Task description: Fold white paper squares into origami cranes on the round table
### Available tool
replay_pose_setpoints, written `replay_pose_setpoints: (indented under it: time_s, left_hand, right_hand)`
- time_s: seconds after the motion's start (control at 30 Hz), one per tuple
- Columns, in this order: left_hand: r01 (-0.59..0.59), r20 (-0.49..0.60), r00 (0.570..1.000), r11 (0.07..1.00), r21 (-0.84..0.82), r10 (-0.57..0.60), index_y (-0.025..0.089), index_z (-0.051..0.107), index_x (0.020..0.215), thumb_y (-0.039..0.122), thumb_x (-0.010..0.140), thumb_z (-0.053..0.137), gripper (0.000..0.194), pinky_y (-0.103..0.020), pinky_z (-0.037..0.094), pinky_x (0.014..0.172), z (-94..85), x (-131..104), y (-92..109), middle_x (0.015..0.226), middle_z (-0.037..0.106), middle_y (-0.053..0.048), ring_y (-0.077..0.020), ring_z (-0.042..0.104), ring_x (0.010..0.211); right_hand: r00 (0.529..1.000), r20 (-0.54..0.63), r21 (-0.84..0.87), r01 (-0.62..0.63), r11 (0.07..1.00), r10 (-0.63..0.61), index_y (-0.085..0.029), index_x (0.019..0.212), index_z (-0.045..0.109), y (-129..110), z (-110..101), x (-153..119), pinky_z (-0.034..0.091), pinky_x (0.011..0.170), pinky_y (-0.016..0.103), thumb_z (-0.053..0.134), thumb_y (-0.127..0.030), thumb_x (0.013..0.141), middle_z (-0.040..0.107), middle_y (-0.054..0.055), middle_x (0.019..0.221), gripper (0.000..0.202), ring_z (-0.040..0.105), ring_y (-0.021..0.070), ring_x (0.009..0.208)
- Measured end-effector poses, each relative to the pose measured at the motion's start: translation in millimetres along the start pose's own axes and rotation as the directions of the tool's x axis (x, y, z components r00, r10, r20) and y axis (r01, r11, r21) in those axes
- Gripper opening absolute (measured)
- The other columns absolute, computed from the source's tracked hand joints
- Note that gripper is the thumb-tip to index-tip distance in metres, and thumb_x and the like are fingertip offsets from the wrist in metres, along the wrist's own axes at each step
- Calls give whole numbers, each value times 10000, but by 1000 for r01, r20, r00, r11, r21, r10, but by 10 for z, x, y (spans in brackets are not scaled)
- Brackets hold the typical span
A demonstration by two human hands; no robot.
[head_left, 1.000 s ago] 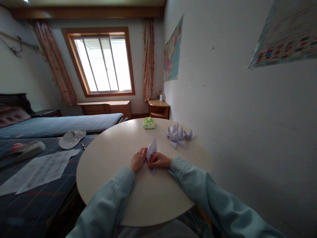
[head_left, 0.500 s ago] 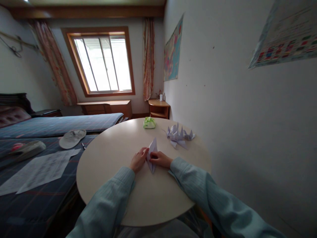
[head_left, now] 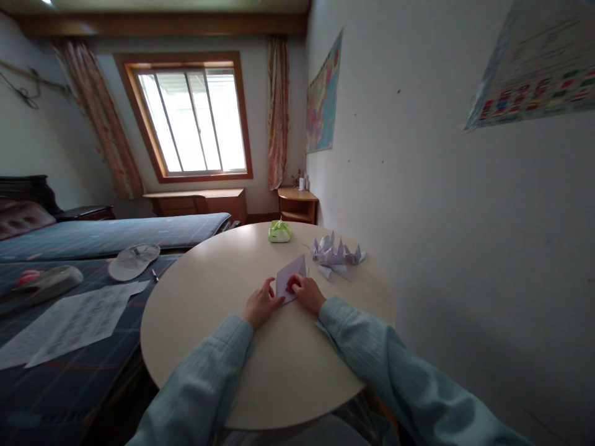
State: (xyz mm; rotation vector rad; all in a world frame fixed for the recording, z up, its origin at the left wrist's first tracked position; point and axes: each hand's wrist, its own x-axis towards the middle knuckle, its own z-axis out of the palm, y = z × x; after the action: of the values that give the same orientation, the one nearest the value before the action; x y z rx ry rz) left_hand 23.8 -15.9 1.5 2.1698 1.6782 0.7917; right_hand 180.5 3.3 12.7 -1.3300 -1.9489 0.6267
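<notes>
While I stand watching, the left hand (head_left: 263,305), thumb raised, has its fingertips at the lower corner of a folded, pale lilac-white paper sheet (head_left: 285,280), probably to steady it (whether it truly grips, I can't tell). Between the hands, over a round cream table (head_left: 199,347), the sheet slants; the right hand (head_left: 308,293) grasps its other side with bent fingers, seemingly to control a fold. Just beyond that hand, pointed white paper figures (head_left: 330,255) cluster, perhaps leaving working room.
</notes>
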Motion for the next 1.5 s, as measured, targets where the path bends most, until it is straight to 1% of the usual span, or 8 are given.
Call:
replay_pose_setpoints:
  time_s: [0.13,0.27,0.37,0.5,0.67,0.83,1.23,1.5]
  left_hand:
    - [-25,-12,1000,996,88,26,198,469,1000,340,685,518,349,-240,377,647,-26,-5,2,852,570,-22,-142,544,740]
    - [4,-46,999,994,108,1,197,496,838,293,706,492,164,-232,367,613,-34,3,-2,789,569,-15,-136,537,719]
    - [-51,-55,997,996,77,55,194,503,788,241,710,475,95,-220,361,589,-25,3,-1,762,558,-4,-116,520,668]
    - [-154,-34,987,988,29,155,193,544,774,203,716,453,108,-210,367,587,-18,-4,6,747,546,1,-98,492,624]
    - [-159,-15,987,987,-13,159,184,600,738,200,728,434,168,-210,383,608,-21,1,5,726,553,-8,-95,490,622]
    - [-193,-17,981,978,-73,192,168,624,714,203,723,441,187,-210,383,590,-17,3,-10,701,560,-17,-92,488,597]
    - [-163,4,986,981,-101,164,152,638,697,206,723,452,195,-218,378,600,-39,12,30,698,570,-26,-98,491,609]
    - [-156,4,988,987,-30,156,160,619,672,273,731,455,208,-215,363,582,-27,1,29,694,549,-13,-92,476,595]
  right_hand:
    - [998,1,-1,62,998,-62,-160,724,569,-40,-4,-27,399,658,210,427,-96,673,640,20,722,164,567,112,683]
    - [995,19,-12,96,995,-96,-158,718,584,-53,-3,-32,400,644,209,436,-97,666,637,14,712,168,560,110,666]
    - [995,19,-20,103,994,-103,-163,716,589,-39,1,-26,397,634,206,438,-102,669,634,4,702,170,559,109,657]
    - [993,9,-42,114,993,-114,-172,702,591,-26,0,-22,389,625,205,444,-105,665,633,-2,689,166,556,112,654]
    - [995,6,-52,96,994,-96,-171,711,591,-29,-5,-24,386,627,208,449,-115,664,637,0,685,159,558,118,656]
    - [996,9,-46,88,995,-87,-169,720,590,-25,-2,-19,384,616,204,447,-125,670,634,2,672,157,555,117,644]
    - [995,1,-60,95,994,-95,-159,704,589,-31,-2,-23,374,603,193,447,-120,667,630,4,663,152,549,109,632]
    - [994,-3,-44,106,993,-106,-164,711,594,-11,7,-15,391,607,193,458,-120,668,639,2,667,150,560,108,630]
